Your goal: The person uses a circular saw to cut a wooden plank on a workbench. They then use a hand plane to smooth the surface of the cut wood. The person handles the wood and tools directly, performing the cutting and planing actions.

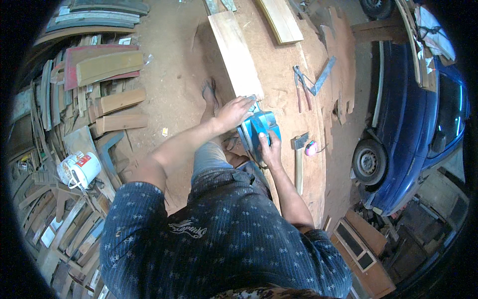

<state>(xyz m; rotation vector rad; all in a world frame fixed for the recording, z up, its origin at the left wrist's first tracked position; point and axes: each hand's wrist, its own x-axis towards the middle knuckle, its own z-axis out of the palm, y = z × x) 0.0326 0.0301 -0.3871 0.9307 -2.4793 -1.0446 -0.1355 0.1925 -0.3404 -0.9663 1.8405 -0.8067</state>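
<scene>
A blue electric planer (259,123) rests at the near end of a long pale board (234,50) on the wooden workbench (279,74). My left hand (234,113) is closed over the planer's front end, its fingers curled at the board's near edge. Behind it, my right hand (271,152) grips the planer's rear part, thumb on top. To the right of my right hand lies a hammer (298,167) with a wooden handle, and a small pink object (311,148) with a dark cord sits beside its head. The planer's underside is hidden.
Pincers (300,87) and a try square (323,77) lie further up the bench, below another board (283,22). A blue car (403,124) stands on the right. Stacked timber (109,70) and a white bucket (84,169) fill the left side.
</scene>
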